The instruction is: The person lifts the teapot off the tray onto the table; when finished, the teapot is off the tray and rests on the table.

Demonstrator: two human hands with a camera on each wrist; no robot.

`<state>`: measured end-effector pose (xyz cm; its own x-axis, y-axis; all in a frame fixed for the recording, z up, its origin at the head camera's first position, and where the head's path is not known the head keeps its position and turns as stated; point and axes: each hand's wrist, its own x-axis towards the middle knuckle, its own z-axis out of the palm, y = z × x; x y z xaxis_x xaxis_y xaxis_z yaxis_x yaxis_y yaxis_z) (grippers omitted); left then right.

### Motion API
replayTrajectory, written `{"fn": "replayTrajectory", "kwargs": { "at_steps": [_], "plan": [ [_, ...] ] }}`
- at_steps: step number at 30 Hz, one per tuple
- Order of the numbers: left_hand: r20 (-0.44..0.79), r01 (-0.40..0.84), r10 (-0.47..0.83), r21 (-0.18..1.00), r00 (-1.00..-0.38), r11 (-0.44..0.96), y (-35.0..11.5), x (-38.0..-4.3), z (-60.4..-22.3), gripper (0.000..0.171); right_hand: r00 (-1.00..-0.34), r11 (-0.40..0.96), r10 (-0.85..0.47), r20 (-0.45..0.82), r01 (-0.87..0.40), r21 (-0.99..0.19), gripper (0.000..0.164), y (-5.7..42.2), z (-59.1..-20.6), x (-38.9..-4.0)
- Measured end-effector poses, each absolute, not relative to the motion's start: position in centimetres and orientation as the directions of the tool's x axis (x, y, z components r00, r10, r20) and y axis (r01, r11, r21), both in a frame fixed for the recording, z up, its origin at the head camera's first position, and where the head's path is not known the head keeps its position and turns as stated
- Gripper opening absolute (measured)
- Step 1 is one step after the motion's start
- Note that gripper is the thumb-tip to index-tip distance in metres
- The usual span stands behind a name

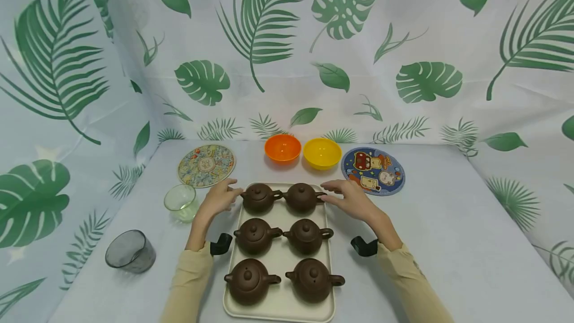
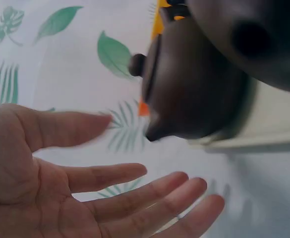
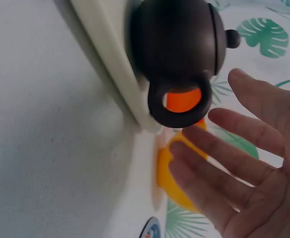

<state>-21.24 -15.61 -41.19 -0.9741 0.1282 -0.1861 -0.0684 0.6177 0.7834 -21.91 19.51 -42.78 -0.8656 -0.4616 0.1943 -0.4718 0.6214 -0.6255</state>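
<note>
Several dark brown teapots stand in two columns on a cream tray [image 1: 280,273]. My left hand [image 1: 220,198] is beside the far left teapot [image 1: 257,198], near its spout, with fingers spread and holding nothing. In the left wrist view a gap shows between the fingers and that teapot [image 2: 194,79]. On the other side, my right hand [image 1: 352,198] is by the handle of the far right teapot [image 1: 301,198]. The right wrist view shows its fingers extended close to the handle of the teapot [image 3: 179,44]; whether they touch it I cannot tell.
Behind the tray stand an orange bowl [image 1: 282,149] and a yellow bowl [image 1: 322,153]. A floral round mat [image 1: 207,165] lies back left, a blue cartoon mat [image 1: 373,170] back right. Left of the tray are a greenish glass [image 1: 181,203] and a grey glass [image 1: 131,251].
</note>
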Motion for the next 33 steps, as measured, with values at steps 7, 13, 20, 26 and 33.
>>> {"fn": "replayTrajectory", "kwargs": {
  "at_steps": [7,13,20,26,33],
  "plan": [
    [-0.305,-0.218,0.154,0.883,-0.94,0.416,-16.4,-21.3,-42.7,0.053,-0.873,0.571,-0.464,0.149,-0.423,-0.704,0.021,19.2,-43.4,-23.0],
    [-0.292,-0.239,0.14,0.921,-0.946,0.308,-16.3,-21.5,-44.4,0.049,-0.855,0.545,-0.484,0.188,-0.462,-0.699,0.017,18.8,-43.7,-23.4],
    [-0.268,-0.223,0.104,0.921,-0.958,0.318,-16.2,-21.7,-45.5,0.044,-0.887,0.56,-0.419,0.195,-0.421,-0.713,0.012,18.4,-44.1,-23.3],
    [-0.276,-0.233,0.104,0.922,-0.955,0.308,-16.3,-21.4,-45.4,0.046,-0.896,0.557,-0.405,0.185,-0.402,-0.727,0.009,18.1,-44.0,-23.1],
    [-0.287,-0.245,0.105,0.922,-0.952,0.301,-16.1,-21.4,-45.2,0.044,-0.9,0.506,-0.397,0.178,-0.377,-0.776,0.012,19.9,-42.6,-23.2]
  ]
}}
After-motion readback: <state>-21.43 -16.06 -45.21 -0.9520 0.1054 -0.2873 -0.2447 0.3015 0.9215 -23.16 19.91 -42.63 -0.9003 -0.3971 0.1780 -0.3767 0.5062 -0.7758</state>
